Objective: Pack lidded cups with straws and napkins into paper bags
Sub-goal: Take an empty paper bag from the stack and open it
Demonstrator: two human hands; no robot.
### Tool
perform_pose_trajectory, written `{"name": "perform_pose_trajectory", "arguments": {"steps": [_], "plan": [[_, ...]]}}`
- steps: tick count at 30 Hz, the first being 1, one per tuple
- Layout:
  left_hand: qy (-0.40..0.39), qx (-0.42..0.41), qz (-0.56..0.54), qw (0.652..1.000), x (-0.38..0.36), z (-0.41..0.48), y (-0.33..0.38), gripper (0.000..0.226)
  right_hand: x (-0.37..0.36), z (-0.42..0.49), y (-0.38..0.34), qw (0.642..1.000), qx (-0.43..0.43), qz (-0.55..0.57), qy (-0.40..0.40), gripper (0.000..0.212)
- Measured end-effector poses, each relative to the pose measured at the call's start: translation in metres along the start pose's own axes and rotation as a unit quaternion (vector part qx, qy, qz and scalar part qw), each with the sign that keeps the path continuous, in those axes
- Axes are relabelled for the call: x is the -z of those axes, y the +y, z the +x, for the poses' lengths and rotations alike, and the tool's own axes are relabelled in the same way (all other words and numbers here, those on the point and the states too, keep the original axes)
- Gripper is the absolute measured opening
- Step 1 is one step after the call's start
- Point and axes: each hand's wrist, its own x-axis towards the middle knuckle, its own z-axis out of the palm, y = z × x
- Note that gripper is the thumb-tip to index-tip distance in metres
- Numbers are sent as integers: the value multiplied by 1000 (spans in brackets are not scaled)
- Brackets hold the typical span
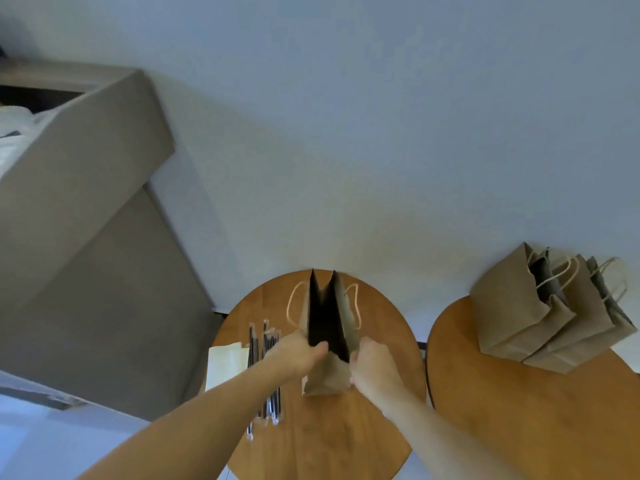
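Note:
A brown paper bag (325, 379) with cord handles stands upright on a round wooden table (322, 438), its mouth spread wide and dark inside. My left hand (298, 351) grips the near left edge of the mouth. My right hand (372, 358) grips the near right edge. To the left of the bag lie several wrapped black straws (256, 341), partly under my left forearm, beside a stack of white napkins (225, 365). No cup shows.
A second round wooden table (519, 410) on the right carries three brown paper bags (540, 306) standing together at its far side. A grey upholstered sofa (86, 237) fills the left. A pale wall lies behind both tables.

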Motion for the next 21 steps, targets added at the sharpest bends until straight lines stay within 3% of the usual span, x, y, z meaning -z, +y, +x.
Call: {"name": "perform_pose_trajectory", "arguments": {"steps": [9,14,21], "plan": [[-42,91,0,995,-23,8,-19,37,-2,8,5,984,-9,-129,-125,25],[-23,101,17,994,-19,15,-10,42,2,23,-2,984,-7,-140,-105,34],[42,108,145,983,-12,23,-21,16,9,29,19,990,-6,-127,-63,20]]}}
